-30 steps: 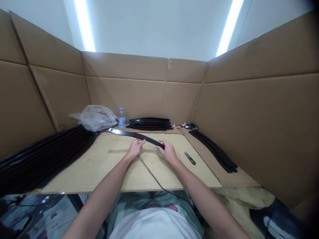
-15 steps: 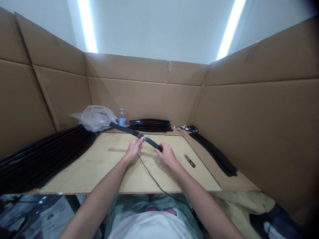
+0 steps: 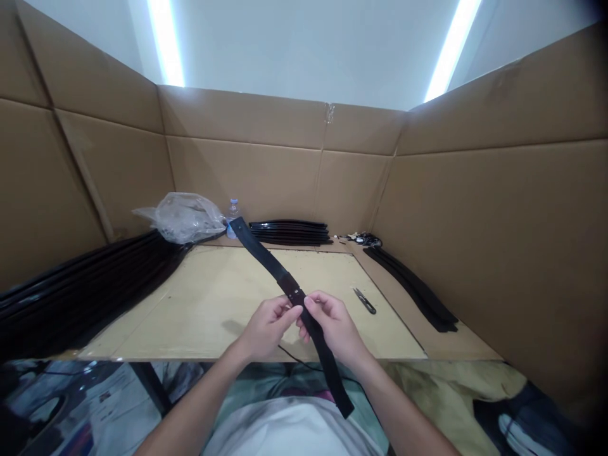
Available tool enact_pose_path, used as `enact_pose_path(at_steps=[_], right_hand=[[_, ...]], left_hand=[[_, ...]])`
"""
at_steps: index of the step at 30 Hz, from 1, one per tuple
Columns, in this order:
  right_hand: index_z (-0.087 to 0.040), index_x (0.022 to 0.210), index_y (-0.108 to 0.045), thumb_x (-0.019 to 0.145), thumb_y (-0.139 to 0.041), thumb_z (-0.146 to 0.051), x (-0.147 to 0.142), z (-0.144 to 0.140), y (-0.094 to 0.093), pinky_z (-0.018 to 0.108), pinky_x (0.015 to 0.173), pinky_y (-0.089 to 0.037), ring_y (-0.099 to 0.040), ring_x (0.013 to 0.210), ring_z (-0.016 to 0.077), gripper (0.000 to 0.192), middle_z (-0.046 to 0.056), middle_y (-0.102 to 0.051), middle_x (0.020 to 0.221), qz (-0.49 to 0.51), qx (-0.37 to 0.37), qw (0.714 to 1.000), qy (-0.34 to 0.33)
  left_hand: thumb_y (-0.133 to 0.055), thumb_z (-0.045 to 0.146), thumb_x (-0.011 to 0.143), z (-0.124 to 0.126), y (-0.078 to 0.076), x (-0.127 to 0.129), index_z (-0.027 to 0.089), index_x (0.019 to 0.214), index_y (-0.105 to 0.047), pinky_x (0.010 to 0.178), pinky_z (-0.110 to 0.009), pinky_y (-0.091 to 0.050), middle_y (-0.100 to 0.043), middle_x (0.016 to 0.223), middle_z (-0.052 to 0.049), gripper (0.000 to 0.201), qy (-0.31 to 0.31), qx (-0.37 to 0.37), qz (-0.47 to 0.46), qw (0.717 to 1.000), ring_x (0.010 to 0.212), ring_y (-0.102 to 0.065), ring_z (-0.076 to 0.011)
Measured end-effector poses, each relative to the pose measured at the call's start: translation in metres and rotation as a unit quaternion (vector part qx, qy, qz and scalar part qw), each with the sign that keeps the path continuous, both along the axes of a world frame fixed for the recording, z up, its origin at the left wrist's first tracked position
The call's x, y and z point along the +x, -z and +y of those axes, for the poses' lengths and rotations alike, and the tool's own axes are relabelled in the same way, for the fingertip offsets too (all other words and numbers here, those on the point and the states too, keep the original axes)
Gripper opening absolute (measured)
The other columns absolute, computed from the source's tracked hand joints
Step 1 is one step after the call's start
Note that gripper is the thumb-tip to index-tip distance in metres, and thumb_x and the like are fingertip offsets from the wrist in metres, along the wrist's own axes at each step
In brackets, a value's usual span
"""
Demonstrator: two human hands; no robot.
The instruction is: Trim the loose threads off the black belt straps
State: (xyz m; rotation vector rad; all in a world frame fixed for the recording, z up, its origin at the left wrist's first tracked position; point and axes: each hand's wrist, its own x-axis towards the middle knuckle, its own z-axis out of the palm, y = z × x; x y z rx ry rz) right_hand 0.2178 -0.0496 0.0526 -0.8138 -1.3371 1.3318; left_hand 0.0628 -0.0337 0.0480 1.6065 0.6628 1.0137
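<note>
Head view: left hand [image 3: 266,324] and right hand [image 3: 332,322] pinch the black strap [image 3: 270,266] mid-length. Best keep fingertips close together, the strap taut either side.

A long, flat black strap [image 3: 266,259] runs on a slant, its far end raised near the back of the table [image 3: 199,304] and its near end hanging past the front edge. It is lifted clear of the surface, pinched near its middle between both hands' fingers [image 3: 297,310], where a small clasp-like piece sits on it
</note>
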Motion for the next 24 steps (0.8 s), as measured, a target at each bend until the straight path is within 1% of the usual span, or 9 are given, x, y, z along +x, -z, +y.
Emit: enact_pose_path(at_steps=[3,5,8,10,12,13,16,21,24], right_hand=[[-0.020,0.079,-0.053,0.080,-0.059,-0.050,-0.001,-0.011,0.004,0.023,0.042,-0.046,-0.056,0.046,0.0123,0.031,0.002,-0.063,0.061,0.010,-0.002,1.000,0.011],[-0.020,0.078,-0.051,0.081,-0.059,-0.050,-0.001,-0.017,0.007,0.021,0.040,-0.042,-0.055,0.045,0.0112,0.031,0.002,-0.063,0.062,0.015,-0.004,1.000,0.017],[-0.019,0.077,-0.047,0.083,-0.057,-0.049,-0.001,-0.021,0.011,0.019,0.039,-0.039,-0.051,0.043,0.0086,0.032,0.002,-0.064,0.063,0.021,-0.004,0.999,0.033],[-0.019,0.077,-0.046,0.085,-0.055,-0.048,-0.001,-0.020,0.013,0.018,0.040,-0.038,-0.050,0.044,0.0077,0.032,0.001,-0.063,0.062,0.024,-0.002,0.999,0.039],[-0.018,0.077,-0.045,0.086,-0.055,-0.047,-0.002,-0.019,0.016,0.018,0.040,-0.038,-0.050,0.044,0.0076,0.032,0.001,-0.063,0.061,0.026,-0.003,0.999,0.042],[-0.018,0.076,-0.045,0.086,-0.055,-0.047,-0.002,-0.018,0.017,0.018,0.040,-0.038,-0.050,0.044,0.0076,0.032,0.000,-0.062,0.060,0.027,-0.004,0.999,0.043],[-0.018,0.074,-0.045,0.085,-0.055,-0.048,-0.002,-0.018,0.022,0.017,0.038,-0.035,-0.048,0.042,0.0068,0.033,-0.001,-0.060,0.057,0.021,-0.009,0.998,0.056],[-0.018,0.072,-0.045,0.084,-0.055,-0.050,0.002,-0.021,0.025,0.016,0.034,-0.031,-0.042,0.037,0.0054,0.036,-0.002,-0.057,0.052,-0.011,-0.022,0.996,0.088],[-0.018,0.070,-0.044,0.083,-0.055,-0.052,0.003,-0.022,0.024,0.015,0.032,-0.030,-0.041,0.035,0.0051,0.038,-0.002,-0.056,0.050,-0.021,-0.026,0.994,0.100]], left_hand=[[-0.051,0.036,0.087,-0.010,-0.002,0.000,0.016,0.075,-0.058,0.056,-0.027,-0.040,-0.063,0.065,-0.005,0.024,0.017,0.033,0.010,0.999,0.061,-0.058,-0.0172],[-0.050,0.036,0.087,-0.013,-0.001,0.001,0.017,0.071,-0.057,0.062,-0.029,-0.044,-0.063,0.066,-0.005,0.026,0.000,0.038,0.023,0.999,0.064,-0.060,-0.0183],[-0.052,0.037,0.086,-0.017,0.003,0.005,0.017,0.069,-0.054,0.062,-0.028,-0.046,-0.061,0.064,-0.003,0.025,-0.044,0.017,0.016,0.999,0.063,-0.062,-0.0181],[-0.054,0.036,0.085,-0.019,0.004,0.009,0.017,0.079,-0.054,0.058,-0.027,-0.047,-0.060,0.062,-0.001,0.020,-0.049,-0.020,-0.015,0.998,0.059,-0.062,-0.0170],[-0.055,0.035,0.084,-0.021,0.003,0.012,0.016,0.087,-0.055,0.053,-0.024,-0.046,-0.060,0.060,0.002,0.019,-0.047,-0.054,-0.034,0.997,0.051,-0.059,-0.0132],[-0.056,0.035,0.084,-0.022,0.002,0.012,0.016,0.086,-0.055,0.051,-0.022,-0.044,-0.060,0.059,0.002,0.019,-0.048,-0.065,-0.035,0.996,0.046,-0.055,-0.0104],[-0.056,0.034,0.084,-0.025,0.000,0.015,0.015,0.075,-0.054,0.043,-0.018,-0.036,-0.060,0.058,0.003,0.021,-0.047,-0.082,-0.032,0.995,0.039,-0.046,-0.0054],[-0.054,0.034,0.085,-0.028,0.003,0.020,0.016,0.075,-0.052,0.039,-0.017,-0.028,-0.060,0.056,0.003,0.021,-0.060,-0.089,-0.032,0.994,0.039,-0.041,-0.0049],[-0.054,0.035,0.085,-0.029,0.005,0.022,0.016,0.075,-0.052,0.041,-0.018,-0.031,-0.061,0.058,0.001,0.022,-0.062,-0.076,-0.021,0.995,0.042,-0.045,-0.0069]])
